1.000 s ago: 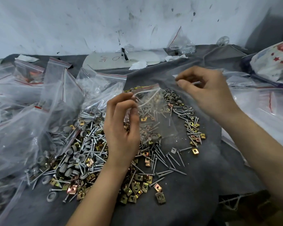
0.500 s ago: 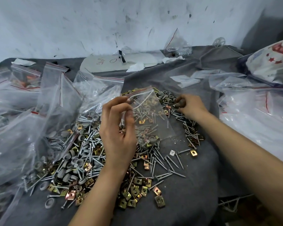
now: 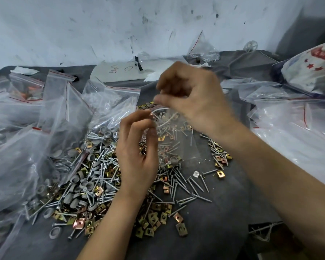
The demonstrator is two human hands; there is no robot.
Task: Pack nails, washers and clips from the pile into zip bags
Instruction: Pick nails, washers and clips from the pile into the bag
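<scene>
Small clear plastic zip bag [image 3: 178, 147]: part-filled, held upright over the stock, mouth pinched between thumb and fingers of the left hand [image 3: 137, 152], probably so the opening stays spread for loading. Right hand [image 3: 193, 104]: fingers curled just above that mouth, blurred; whether it holds a piece cannot be told. Loose pile of silver nails, grey ring washers and brass-coloured square clips [image 3: 101, 177]: spread on dark grey cloth [image 3: 204, 231], directly below the bag. Filled clear zip bags [image 3: 26, 147]: heaped at left, beside the loose stock.
</scene>
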